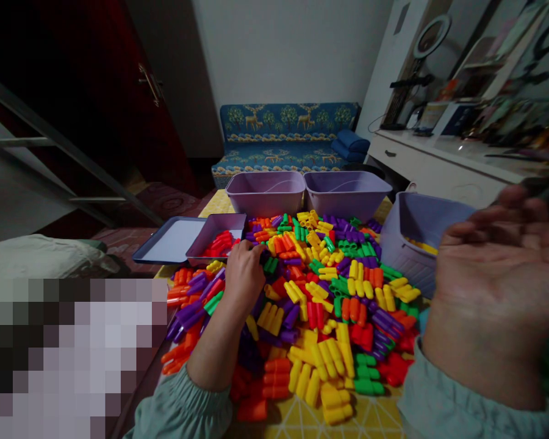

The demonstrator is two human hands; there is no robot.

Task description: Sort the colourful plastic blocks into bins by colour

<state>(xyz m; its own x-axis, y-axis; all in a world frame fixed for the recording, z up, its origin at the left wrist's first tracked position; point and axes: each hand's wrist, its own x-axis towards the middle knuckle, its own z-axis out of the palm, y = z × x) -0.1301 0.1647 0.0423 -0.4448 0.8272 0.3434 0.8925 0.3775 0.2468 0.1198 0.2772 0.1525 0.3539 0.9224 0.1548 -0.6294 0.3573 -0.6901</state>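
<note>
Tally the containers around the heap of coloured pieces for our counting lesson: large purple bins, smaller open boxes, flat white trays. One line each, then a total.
Large purple bins: 3
Smaller open box: 1
Flat white tray: 1
Total: 5

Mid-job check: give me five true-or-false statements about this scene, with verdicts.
1. The left hand is near the small box with red pieces. True.
2. The right hand grips a green piece. False: the right hand shows its palm, with no piece visible in it.
3. Two lilac tubs stand side by side in front of the blue sofa. True.
4. Purple pieces show inside the rightmost tub. False: yellow pieces show there.
5. The tablecloth is yellow. True.
</note>
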